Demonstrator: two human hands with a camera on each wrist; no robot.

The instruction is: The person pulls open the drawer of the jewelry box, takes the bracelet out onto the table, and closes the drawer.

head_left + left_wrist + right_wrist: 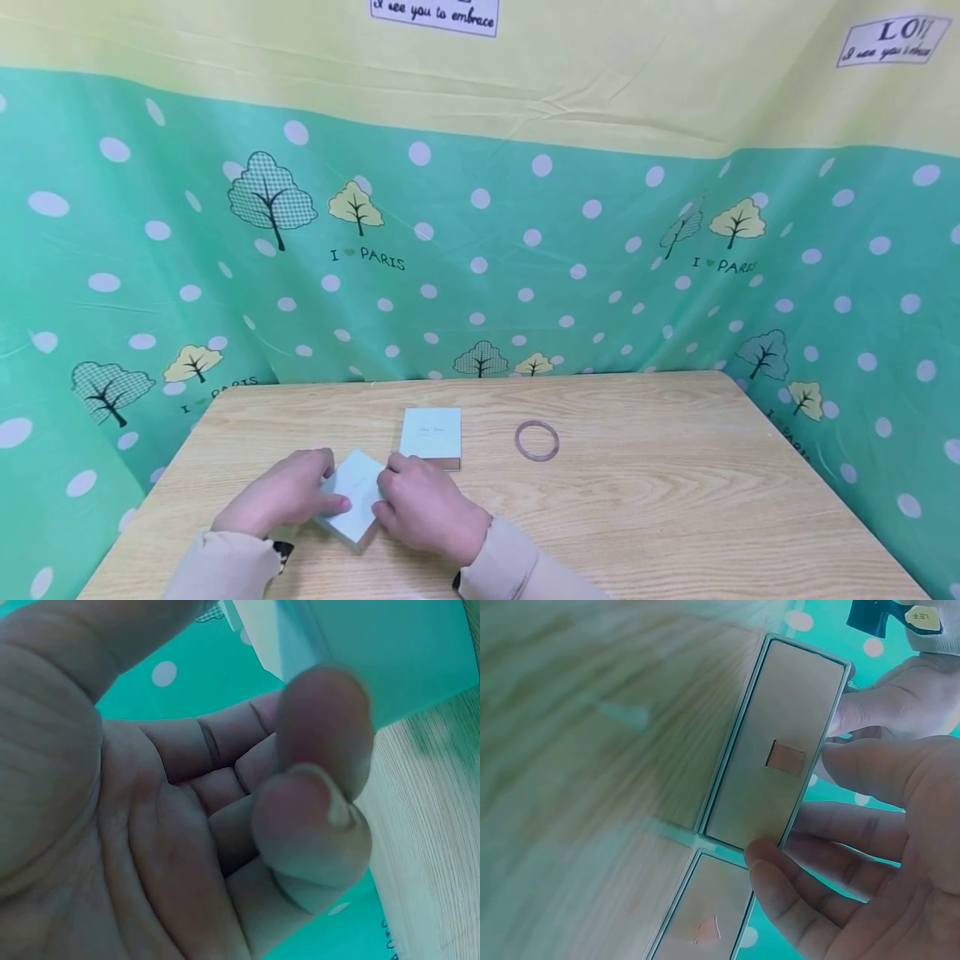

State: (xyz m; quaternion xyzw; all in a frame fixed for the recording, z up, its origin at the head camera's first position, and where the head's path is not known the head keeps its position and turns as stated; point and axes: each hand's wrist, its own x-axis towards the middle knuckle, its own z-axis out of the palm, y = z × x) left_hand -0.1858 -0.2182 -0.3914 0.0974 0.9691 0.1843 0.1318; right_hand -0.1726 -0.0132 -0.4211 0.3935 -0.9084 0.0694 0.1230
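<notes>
Both hands hold a small light-blue box [352, 492], turned at an angle on the near left of the table. My left hand [288, 492] grips it from the left, thumb lying over its top; the left wrist view shows its fingers curled beside the box [405, 660]. From the right, my right hand [427, 504] holds its edge with thumb and fingertips. The right wrist view shows the held box's tan end panel [780, 742], with a small pinkish tab. A second light-blue box [431, 433] lies just behind the right hand, lettering on its lid.
A translucent purplish bangle [537, 440] lies flat to the right of the second box. The wood-grain table [660, 500] extends to the right. A green and yellow printed curtain [480, 233] hangs behind the table and along both sides.
</notes>
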